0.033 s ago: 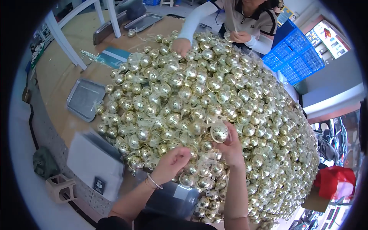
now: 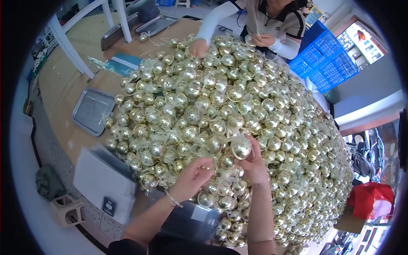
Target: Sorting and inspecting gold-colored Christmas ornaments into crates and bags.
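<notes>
My right hand grips a gold perforated ball with its thumb and fingers, above a large heap of similar balls. Just left of it is another smooth gold ball or half shell; whether the two are joined I cannot tell. My left hand is closed in a pinch, a little below and to the left, with a small gold piece at its fingertips. The heap of gold balls with pale sheer ribbons spreads across the table beneath both hands.
Across the table a person's hand reaches into the heap. A grey metal tray lies at left, beyond a white box. A dark bin sits close to my body. Blue crates stand at far right.
My left fingers have turned slightly, and the small gold piece now shows at their tips. The view has shifted a little; my right hand keeps its hold on the ball.
</notes>
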Demonstrator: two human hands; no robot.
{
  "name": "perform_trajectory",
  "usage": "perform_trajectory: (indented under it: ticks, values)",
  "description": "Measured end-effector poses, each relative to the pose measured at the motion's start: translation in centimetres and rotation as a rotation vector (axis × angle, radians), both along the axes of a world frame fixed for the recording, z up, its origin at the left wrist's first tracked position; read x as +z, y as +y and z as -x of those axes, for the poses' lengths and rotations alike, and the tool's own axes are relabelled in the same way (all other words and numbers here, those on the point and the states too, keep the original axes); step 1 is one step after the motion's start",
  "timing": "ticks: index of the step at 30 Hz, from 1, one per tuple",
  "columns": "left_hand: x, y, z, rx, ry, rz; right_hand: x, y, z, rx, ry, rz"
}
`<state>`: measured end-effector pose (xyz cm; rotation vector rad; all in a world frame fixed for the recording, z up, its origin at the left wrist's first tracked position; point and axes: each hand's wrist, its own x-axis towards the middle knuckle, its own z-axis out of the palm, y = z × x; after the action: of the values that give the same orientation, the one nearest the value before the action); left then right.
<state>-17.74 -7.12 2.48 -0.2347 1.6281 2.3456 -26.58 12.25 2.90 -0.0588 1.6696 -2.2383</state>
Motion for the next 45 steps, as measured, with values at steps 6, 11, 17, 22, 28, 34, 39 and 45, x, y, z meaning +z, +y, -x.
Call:
perform_trajectory:
  ticks: [6,11,17,22,28,34,39,45]
  values:
    - [2.4,2.3,4.5,-0.154,0.098,-0.071,1.3,-1.2,-2.2,0.163,0.102,0.038]
    - [0.9,2.9,3.7,-0.063,0.124,-0.144,1.5,-0.2,-2.7,0.108,0.140,0.186]
    - [0.8,3.2,3.1,0.041,0.387,0.528,1.2,-1.7,-3.9,0.118,0.274,-0.054]
    - [1.6,2.9,2.5,0.100,0.690,0.820,0.3,-1.4,-4.4,0.070,0.247,-0.191]
    - [0.9,0.6,1.4,0.001,0.459,0.774,0.3,4.2,-2.0,-0.312,-0.285,0.475]
    - [1.5,-0.3,2.8,0.056,0.408,0.785,0.5,6.0,0.7,-0.317,-0.336,0.483]
    - [0.4,-0.2,5.6,0.010,0.744,1.282,0.7,3.0,3.5,-0.153,-0.032,-0.658]
    - [-1.3,0.9,7.0,-0.139,0.687,1.325,-1.2,2.7,4.5,0.282,0.460,-1.237]
